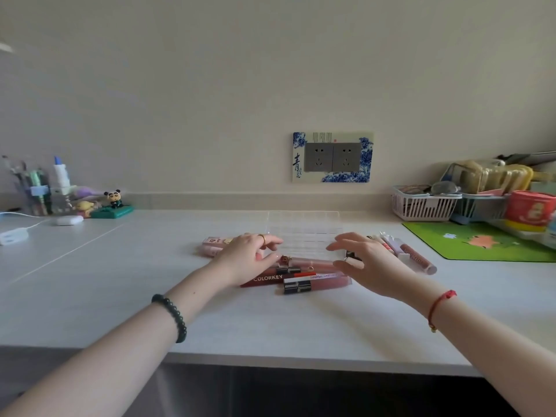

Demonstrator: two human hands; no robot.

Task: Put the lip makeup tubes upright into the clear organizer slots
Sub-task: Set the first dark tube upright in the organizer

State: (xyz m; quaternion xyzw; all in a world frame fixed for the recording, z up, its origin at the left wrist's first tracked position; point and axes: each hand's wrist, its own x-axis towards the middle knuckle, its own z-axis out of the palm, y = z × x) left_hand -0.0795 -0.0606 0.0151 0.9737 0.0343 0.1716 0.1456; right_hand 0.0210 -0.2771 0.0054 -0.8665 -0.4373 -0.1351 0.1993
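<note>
A clear organizer point(304, 228) with a grid of slots stands on the white desk, all its visible slots bare. Lip makeup tubes lie flat around it: a pile in front point(304, 276) with a dark red box, a pink pair at the left point(212, 245), and several at the right point(412, 255). My left hand point(246, 257) hovers over the left part of the front pile, fingers loosely spread and holding nothing. My right hand point(365, 260) hovers over the right part, fingers relaxed, also holding nothing.
A green mat point(481, 242) lies at the right, with white and blue baskets point(424, 204) and a red tin point(529, 210) behind it. At the far left stand a pen holder point(33, 188), small figurines point(112, 203) and a white charger point(13, 236). The desk's front edge is near me.
</note>
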